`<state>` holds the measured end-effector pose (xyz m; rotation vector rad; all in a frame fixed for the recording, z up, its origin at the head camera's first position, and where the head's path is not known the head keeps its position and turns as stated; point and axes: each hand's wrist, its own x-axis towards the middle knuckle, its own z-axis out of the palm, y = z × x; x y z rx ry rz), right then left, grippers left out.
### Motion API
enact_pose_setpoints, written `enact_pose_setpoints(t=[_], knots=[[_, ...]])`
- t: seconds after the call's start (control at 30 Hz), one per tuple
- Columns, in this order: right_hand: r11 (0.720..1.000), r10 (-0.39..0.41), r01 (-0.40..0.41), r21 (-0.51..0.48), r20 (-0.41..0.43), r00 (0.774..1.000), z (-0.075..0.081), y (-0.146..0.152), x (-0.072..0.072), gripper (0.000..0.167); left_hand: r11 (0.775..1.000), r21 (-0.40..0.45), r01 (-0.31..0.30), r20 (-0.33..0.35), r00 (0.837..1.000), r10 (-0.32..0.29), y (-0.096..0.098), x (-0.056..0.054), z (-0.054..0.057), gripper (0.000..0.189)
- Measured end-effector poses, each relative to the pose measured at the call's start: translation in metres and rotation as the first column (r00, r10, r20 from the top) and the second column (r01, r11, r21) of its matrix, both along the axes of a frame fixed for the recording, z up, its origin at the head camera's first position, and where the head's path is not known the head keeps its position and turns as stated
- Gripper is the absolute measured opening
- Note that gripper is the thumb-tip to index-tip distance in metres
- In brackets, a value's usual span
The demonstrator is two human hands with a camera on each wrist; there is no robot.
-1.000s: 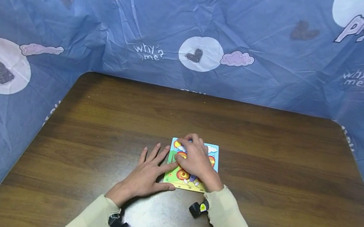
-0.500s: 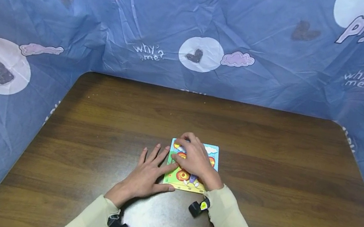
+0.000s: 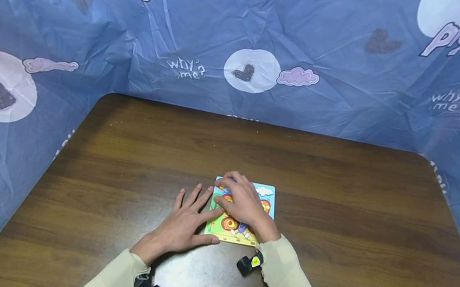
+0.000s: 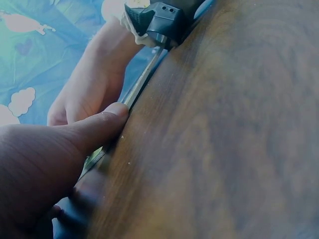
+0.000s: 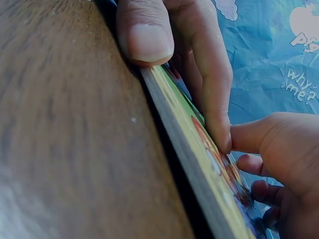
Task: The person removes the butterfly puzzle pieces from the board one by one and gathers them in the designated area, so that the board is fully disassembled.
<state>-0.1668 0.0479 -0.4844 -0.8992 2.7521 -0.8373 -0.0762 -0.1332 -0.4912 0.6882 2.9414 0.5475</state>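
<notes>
Colourful puzzle board (image 3: 264, 197) flat on wooden table (image 3: 341, 194); right hand (image 3: 244, 204) curled, fingertips pressing top; left hand (image 3: 184, 220) flat at 9 o'clock, index and thumb bracing edge

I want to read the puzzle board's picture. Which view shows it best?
The head view: the puzzle board lies face-up, partly under the right hand. The right wrist view shows only its edge; the left wrist view, a sliver.

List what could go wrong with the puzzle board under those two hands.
1. The left hand lies flat on the table, with only its thumb and forefinger against the puzzle board; a sideways push from the right hand might slide the board.
2. The right hand covers most of the picture in the head view, so a misfit beneath its fingers could go unseen.
</notes>
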Motion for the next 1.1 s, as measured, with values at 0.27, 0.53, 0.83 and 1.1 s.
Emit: enact_pose_setpoints(t=[0.27,0.53,0.83,1.1], knots=[[0.998,-0.014,0.016,-0.059,0.031,0.999,-0.0021,-0.0009,0.0002,0.043,1.0,-0.001,-0.008,0.01,1.0,0.008,0.001,0.0009,0.0006,0.07],[0.983,-0.039,0.049,-0.175,0.06,0.997,-0.0033,-0.0023,0.0006,0.05,1.0,0.002,-0.007,0.006,1.0,0.007,0.0004,0.0002,0.0003,0.069],[0.974,-0.064,0.089,-0.209,0.124,0.99,-0.0059,-0.0025,-0.0001,0.053,1.0,0.001,-0.006,0.012,1.0,0.006,0.0004,0.0,0.0003,0.069],[0.967,-0.114,0.145,-0.21,0.153,0.982,-0.0036,-0.0018,-0.0007,0.06,1.0,0.007,-0.006,0.012,1.0,0.006,-0.0001,0.0,0.0014,0.069]])
